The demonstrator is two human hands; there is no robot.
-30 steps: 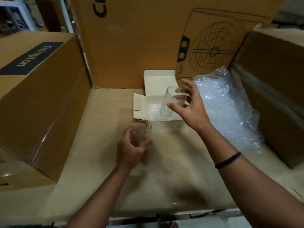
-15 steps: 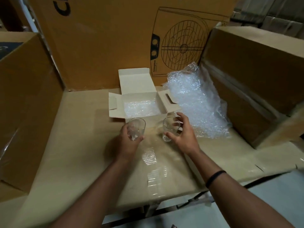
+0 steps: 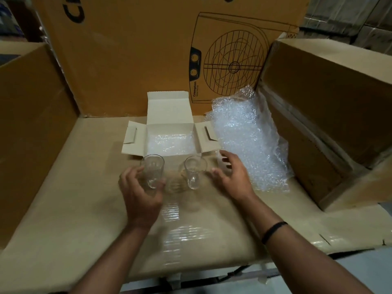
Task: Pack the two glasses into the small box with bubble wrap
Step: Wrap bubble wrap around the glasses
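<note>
- Clear glass, two tumblers, both upright on the bench (image 3: 63, 198), side by side just in front of the small box (image 3: 169, 111), neither in it.
- Left glass (image 3: 153, 172): the left hand (image 3: 141, 188) holds it low down, fingers curled round its far side and thumb on the near side. Its base seems to be on or just above the bench; I cannot tell which.
- Right glass (image 3: 195, 175): stands free. The right hand (image 3: 232, 176) is just beside it on the right, fingers apart and relaxed, holding nothing. The thumb tip is close to the glass but apart from it. The far fingers are blurred.
- Small box: white card, open at the top, lid standing up at the back, side flaps folded out to left and right.
- Bubble wrap lining (image 3: 169, 143): lies flat in the bottom of the small box.
- Bubble wrap heap (image 3: 248, 136): loose and crumpled, on the bench touching the box's right flap and leaning against the brown carton (image 3: 328, 102) on the right.
- Bench top is covered in brown cardboard with a glossy strip of clear tape (image 3: 180, 230) down its middle.
- Tall carton (image 3: 127, 60) printed with a fan drawing stands behind the small box; another carton (image 3: 31, 124) closes the left side.
- Black band (image 3: 273, 232) on the right wrist.
</note>
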